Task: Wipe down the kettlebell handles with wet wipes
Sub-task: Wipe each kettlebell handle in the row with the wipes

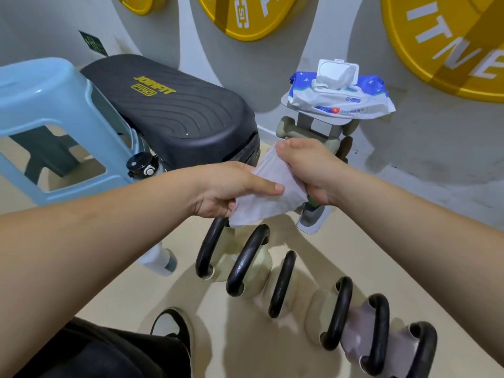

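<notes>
While the left hand (231, 186) pinches the lower edge of the wet wipe (270, 197) under its thumb, the right hand (308, 170) grips the upper end in curled fingers. Spread between them, the wipe hangs above the far end of the kettlebell row (282, 283), its 6 black handles (248, 257) upright. Beyond that row sits the wipe pack (338, 96), lid open.

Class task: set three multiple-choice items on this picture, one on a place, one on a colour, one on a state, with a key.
1. Where does the wipes pack lie? A on the stool; B on the rack; C on the floor.
2. What colour are the kettlebell handles? A yellow; B blue; C black.
3. The wipe is: A held by the left hand and right hand; B dropped; C in the pack.
Key: 1 B, it sits atop the rack. 2 C, all show black. 3 A, both grip it.
</notes>
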`<state>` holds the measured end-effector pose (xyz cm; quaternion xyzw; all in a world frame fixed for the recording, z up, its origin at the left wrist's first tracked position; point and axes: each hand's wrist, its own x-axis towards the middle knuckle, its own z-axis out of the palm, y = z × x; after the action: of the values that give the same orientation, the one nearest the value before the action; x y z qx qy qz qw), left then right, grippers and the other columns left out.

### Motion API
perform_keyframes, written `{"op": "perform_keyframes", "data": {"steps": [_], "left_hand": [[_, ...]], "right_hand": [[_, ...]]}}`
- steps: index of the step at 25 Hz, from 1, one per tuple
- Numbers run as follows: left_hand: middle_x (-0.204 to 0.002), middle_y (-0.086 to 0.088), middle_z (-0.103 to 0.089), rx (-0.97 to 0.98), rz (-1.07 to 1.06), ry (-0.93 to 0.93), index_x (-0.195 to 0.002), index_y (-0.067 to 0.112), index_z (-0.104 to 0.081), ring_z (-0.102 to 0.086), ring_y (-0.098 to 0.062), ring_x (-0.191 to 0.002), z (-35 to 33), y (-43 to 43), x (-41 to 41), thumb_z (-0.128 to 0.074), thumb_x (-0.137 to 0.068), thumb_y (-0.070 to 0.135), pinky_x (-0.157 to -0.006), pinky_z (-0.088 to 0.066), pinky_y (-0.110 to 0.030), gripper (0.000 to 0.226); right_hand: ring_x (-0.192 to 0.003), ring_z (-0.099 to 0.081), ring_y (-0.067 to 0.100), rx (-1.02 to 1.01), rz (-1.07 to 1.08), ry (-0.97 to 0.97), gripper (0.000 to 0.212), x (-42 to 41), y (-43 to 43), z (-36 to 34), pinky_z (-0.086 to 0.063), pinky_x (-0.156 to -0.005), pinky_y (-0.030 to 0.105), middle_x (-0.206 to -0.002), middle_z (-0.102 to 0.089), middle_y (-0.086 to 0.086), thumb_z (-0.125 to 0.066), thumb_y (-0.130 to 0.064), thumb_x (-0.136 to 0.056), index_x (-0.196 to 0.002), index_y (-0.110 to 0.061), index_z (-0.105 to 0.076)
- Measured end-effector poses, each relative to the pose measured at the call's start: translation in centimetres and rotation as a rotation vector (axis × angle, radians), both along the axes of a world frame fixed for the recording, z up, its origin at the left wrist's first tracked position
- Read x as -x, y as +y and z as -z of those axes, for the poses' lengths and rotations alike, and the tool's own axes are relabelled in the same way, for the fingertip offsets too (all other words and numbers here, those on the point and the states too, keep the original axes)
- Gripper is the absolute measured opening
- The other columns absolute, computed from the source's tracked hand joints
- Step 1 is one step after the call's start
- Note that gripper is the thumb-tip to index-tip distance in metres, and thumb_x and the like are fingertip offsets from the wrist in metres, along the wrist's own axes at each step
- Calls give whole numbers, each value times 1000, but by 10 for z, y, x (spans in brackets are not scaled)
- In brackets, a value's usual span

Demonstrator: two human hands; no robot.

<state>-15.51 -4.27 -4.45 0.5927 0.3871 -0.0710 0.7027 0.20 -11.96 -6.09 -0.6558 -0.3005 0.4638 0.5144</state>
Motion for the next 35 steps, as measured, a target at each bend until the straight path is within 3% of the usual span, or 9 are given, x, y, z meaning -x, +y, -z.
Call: {"op": "perform_keyframes", "data": {"steps": [2,7,10,14,20,24,27,31,35], "left_hand": [[-111,-14,-70,53,-19,-9,-119,5,-69,-60,-28,-105,-1,0,1,-76,-89,21,-91,-34,-38,35],[-105,-10,-77,129,-95,-3,-123,9,-66,-75,-21,-89,-6,-6,-6,-56,-102,36,-75,-62,-32,35],[-131,-5,-68,-40,-18,-58,-123,10,-72,-66,-24,-105,-4,-9,-10,-40,-106,30,-89,-50,-32,42],[-106,-11,-77,-204,-271,-156,-110,-5,-70,-69,-26,-101,-18,4,-6,-40,-102,14,-76,-51,-33,37],[-82,-15,-69,-567,-197,180,-102,12,-70,-61,-29,-63,16,51,49,-50,-99,47,-54,-50,-30,40],[-76,-21,-66,-615,-247,326,-99,3,-67,-57,-27,-59,91,68,95,-43,-105,42,-59,-47,-30,47],[-102,-22,-72,-720,-242,365,-103,2,-67,-67,-37,-93,140,80,100,-36,-108,38,-77,-50,-35,48],[-151,-10,-48,-710,-142,249,-99,37,-68,-40,-24,-141,178,93,97,-37,-106,36,-105,-36,-25,32],[-166,-2,-18,-768,-33,90,-132,2,-61,-1,-15,-156,202,91,84,-38,-109,22,-117,-8,-19,39]], "right_hand": [[-72,-62,24,10,18,-127,35,0,4,5,-55,-67,37,-80,-65,11,-51,-35,-101,-91,-7,-68],[-58,-41,20,105,-23,-305,49,-6,0,17,-39,-56,30,-65,-43,8,-60,-47,-92,-80,0,-58],[-49,-29,17,174,-35,-421,35,-12,-3,19,-29,-43,20,-56,-34,4,-60,-39,-95,-72,-14,-55],[-42,-35,21,242,-126,-461,22,-6,0,25,-33,-39,22,-54,-48,12,-49,-20,-97,-79,-10,-57],[-55,-60,27,310,-327,-545,31,28,32,52,-51,-51,32,-75,-67,15,-51,-35,-100,-94,-6,-60],[-93,-67,28,322,-457,-706,30,49,62,96,-56,-83,37,-104,-70,8,-61,-40,-95,-110,-16,-68],[-120,-59,25,372,-552,-738,37,61,82,124,-46,-105,36,-130,-63,4,-60,-34,-96,-131,-21,-62],[-131,-51,31,381,-592,-777,38,77,97,162,-40,-111,38,-142,-57,9,-50,-15,-98,-135,-10,-59],[-118,-58,21,399,-526,-732,55,71,99,169,-43,-95,27,-133,-64,0,-44,-3,-90,-138,-25,-61]]}}
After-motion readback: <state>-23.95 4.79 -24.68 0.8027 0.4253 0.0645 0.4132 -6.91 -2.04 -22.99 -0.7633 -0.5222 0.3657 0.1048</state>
